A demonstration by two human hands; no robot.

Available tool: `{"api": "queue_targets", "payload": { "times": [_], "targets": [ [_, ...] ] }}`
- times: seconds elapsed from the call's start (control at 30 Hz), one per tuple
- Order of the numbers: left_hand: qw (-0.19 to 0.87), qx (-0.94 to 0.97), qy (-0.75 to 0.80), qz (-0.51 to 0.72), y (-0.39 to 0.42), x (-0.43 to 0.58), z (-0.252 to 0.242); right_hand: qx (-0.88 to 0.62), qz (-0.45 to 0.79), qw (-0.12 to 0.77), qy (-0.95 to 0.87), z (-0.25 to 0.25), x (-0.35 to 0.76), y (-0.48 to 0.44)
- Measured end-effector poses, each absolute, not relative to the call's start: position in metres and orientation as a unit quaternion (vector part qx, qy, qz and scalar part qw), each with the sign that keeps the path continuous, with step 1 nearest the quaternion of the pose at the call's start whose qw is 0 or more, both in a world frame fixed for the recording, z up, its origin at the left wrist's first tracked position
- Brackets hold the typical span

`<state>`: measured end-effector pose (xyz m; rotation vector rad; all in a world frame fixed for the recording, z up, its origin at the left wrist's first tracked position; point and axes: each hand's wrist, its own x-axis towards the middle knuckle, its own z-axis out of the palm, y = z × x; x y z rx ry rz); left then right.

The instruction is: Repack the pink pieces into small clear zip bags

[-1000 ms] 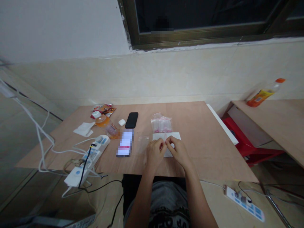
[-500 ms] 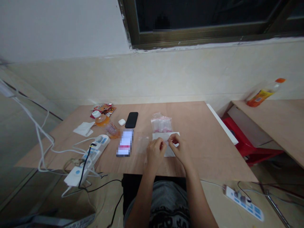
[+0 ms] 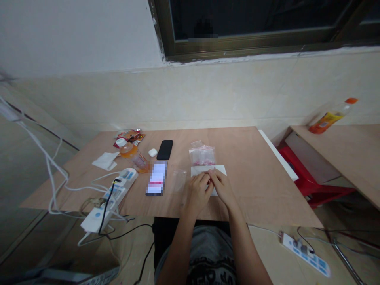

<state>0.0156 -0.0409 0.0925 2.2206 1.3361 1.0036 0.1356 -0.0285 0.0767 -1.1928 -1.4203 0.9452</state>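
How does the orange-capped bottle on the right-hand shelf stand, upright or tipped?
Tipped: the plastic bottle slants on the wooden shelf, its base low and its orange cap raised up and to the right.

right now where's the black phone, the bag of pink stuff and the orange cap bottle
black phone (image 3: 164,150), head view, its middle
clear plastic bag of pink items (image 3: 203,156), head view, its middle
orange-capped bottle (image 3: 331,118), head view, its yellow label

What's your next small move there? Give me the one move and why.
Probably lift whatever your left hand and right hand pinch off the white paper sheet, moving it toward the clear plastic bag: both hands meet over the sheet, and that bag lies just beside the left hand.
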Motion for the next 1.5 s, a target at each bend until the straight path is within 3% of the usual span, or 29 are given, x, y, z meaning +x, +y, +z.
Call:
{"api": "queue_targets", "payload": {
  "times": [0.23, 0.4, 0.5, 1.0, 1.5],
  "targets": [
    [0.292, 0.619, 0.548, 0.481, -0.029, 0.002, 0.083, -0.525, 0.463, 0.585, -0.410, 0.066, 0.151, -0.024],
    [0.487, 0.534, 0.509, 0.466, -0.022, 0.001, 0.073, -0.501, 0.520, 0.621, -0.305, 0.064, 0.152, -0.023],
    [0.537, 0.505, 0.483, 0.473, -0.022, 0.005, 0.075, -0.501, 0.532, 0.629, -0.265, 0.059, 0.150, -0.020],
    [0.530, 0.495, 0.453, 0.518, -0.027, 0.001, 0.096, -0.306, 0.732, 0.598, -0.109, 0.035, 0.131, -0.012],
    [0.507, 0.466, 0.448, 0.571, -0.031, 0.000, 0.096, -0.224, 0.791, 0.567, -0.052, 0.030, 0.119, -0.015]
  ]
}}
